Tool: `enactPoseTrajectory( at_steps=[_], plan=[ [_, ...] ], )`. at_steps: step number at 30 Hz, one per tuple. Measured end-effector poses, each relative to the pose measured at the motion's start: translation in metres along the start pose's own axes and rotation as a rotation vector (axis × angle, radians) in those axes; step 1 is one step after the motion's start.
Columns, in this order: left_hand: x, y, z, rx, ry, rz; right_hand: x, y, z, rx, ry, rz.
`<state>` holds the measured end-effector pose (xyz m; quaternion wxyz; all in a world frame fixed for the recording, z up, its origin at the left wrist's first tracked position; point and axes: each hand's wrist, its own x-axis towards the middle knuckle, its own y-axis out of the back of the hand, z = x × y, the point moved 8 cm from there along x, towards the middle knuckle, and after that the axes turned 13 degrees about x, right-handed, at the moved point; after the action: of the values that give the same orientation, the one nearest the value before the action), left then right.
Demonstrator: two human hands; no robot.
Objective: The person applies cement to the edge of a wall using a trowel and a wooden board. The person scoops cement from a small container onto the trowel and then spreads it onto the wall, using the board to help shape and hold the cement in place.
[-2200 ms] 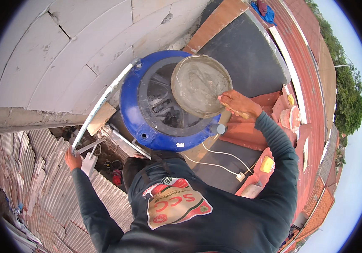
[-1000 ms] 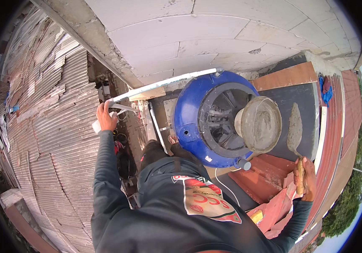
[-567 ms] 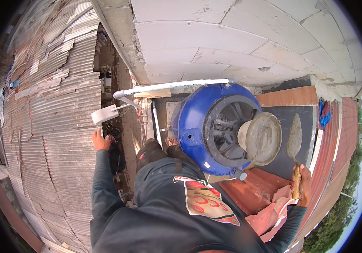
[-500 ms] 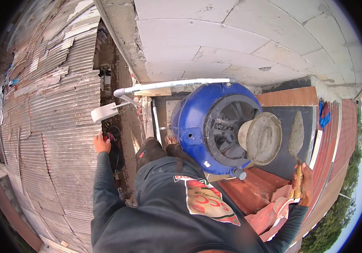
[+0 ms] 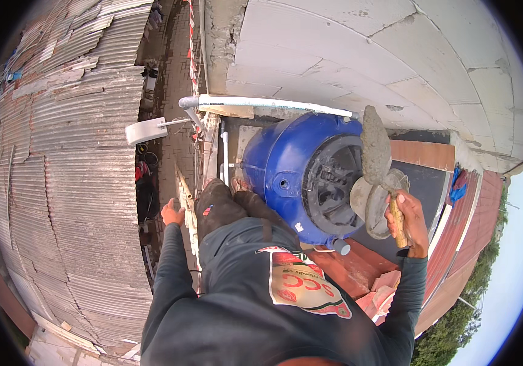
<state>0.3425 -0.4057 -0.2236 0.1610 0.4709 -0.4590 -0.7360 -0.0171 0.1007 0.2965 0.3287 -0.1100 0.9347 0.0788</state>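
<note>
My right hand (image 5: 411,218) is closed around the wooden handle of a trowel (image 5: 376,143). Grey mortar covers the trowel's blade, which points toward the block wall. Partly behind it, a round bucket (image 5: 359,196) with grey mortar residue rests on the black lid (image 5: 328,183) of a blue water tank (image 5: 272,152). My left hand (image 5: 173,212) hangs out to the left, over the gap beside the roof. Its fingers are partly spread, and nothing shows in them.
A grey block wall (image 5: 334,55) rises ahead. White pipe (image 5: 273,104) runs along it above the tank, with a pale lamp-like fixture (image 5: 145,130) near its left end. Corrugated roofing (image 5: 78,201) lies left, across a deep gap. Red roof sheets (image 5: 353,268) lie near the tank.
My right hand has lifted the trowel up and left, from beside the bucket to over it. My left hand has shifted slightly right and nearer. The whole view has turned a little.
</note>
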Motion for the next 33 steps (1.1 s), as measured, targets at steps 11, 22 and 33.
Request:
enactPoseTrajectory(
  at_steps=[11, 22, 33],
  plan=[
    [-0.085, -0.032, -0.006, -0.236, 0.003, -0.228, 0.152, -0.181, 0.089, -0.209, -0.173, -0.52],
    [-0.136, -0.064, -0.014, -0.461, 0.142, -0.221, 0.296, -0.257, 0.208, -0.311, -0.297, -0.59],
    [-0.074, -0.1, 0.113, -0.262, 0.03, -0.28, 0.432, -0.305, 0.232, -0.532, -0.133, -0.606]
  ],
)
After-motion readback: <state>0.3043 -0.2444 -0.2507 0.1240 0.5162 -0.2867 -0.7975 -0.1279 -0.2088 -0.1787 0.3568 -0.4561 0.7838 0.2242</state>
